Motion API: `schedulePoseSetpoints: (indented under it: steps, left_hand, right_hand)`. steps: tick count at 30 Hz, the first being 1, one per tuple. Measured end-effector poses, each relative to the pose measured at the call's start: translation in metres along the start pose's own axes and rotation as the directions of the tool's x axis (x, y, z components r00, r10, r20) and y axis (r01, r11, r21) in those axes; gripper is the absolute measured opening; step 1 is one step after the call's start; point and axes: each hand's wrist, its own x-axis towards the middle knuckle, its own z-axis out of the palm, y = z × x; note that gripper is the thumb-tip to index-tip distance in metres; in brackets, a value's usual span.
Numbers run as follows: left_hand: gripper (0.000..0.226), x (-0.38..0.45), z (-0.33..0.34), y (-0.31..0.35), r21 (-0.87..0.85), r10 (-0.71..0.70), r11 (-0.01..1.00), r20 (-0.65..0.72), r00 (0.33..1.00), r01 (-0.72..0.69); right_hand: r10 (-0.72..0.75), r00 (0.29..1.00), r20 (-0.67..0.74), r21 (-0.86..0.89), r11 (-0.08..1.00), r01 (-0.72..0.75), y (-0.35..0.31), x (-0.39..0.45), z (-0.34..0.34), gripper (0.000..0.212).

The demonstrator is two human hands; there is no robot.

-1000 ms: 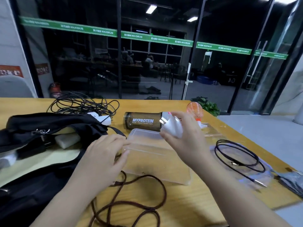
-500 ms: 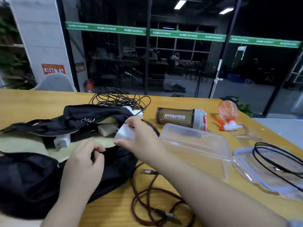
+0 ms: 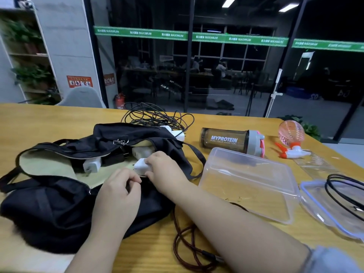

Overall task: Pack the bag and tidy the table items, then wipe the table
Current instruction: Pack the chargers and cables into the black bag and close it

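Packing step — my right hand (image 3: 165, 170) pinches the white charger (image 3: 142, 164) at the black bag (image 3: 59, 203) mouth; left hand (image 3: 118, 192) grips the bag's edge. Next — drop it inside.

Bag (image 3: 59, 209) lies open on worktop (image 3: 39, 123), left of centre. Chargers (image 3: 92, 165) sit inside bag opening. Tangled cable (image 3: 155, 117) behind bag. Shaker bottle (image 3: 226, 140) on its side right of bag; spray bottle (image 3: 291, 136) farther right, comb (image 3: 313, 162) beside it. Container (image 3: 248, 184) in front of shaker bottle; lid (image 3: 323, 209) right of container, coiled cord (image 3: 342, 194) on lid. Braided cable (image 3: 189, 245) near front edge.
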Motion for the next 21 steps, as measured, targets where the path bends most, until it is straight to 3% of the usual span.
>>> schedulePoseSetpoints:
  steps: [7, 12, 15, 18, 21]
  left_hand:
    - [0.031, 0.001, 0.001, -0.001, -0.023, 0.015, 1.000, 0.016, 1.000, -0.015]
    - [0.030, 0.000, 0.000, -0.002, -0.024, 0.047, 0.999, 0.041, 0.998, -0.046]
    - [0.031, -0.002, 0.000, -0.002, -0.012, 0.092, 0.996, 0.073, 0.993, -0.091]
    - [0.030, -0.001, 0.001, -0.002, -0.004, 0.095, 0.995, 0.102, 0.990, -0.095]
    - [0.029, -0.001, 0.001, -0.002, 0.000, 0.093, 0.996, 0.110, 0.990, -0.094]
  right_hand:
    - [0.038, 0.999, -0.038, -0.042, 0.998, -0.040, 0.007, 0.010, -0.004, 0.024]
    - [-0.009, 0.997, 0.079, 0.174, 0.985, -0.005, 0.006, -0.007, -0.016, 0.039]
    - [-0.026, 0.996, 0.089, 0.217, 0.976, 0.006, 0.010, -0.029, -0.032, 0.037]
    - [-0.035, 0.997, 0.064, 0.176, 0.984, 0.023, 0.016, -0.058, -0.050, 0.035]
    - [-0.012, 0.995, 0.099, 0.120, 0.993, 0.000, 0.021, -0.090, -0.062, 0.047]
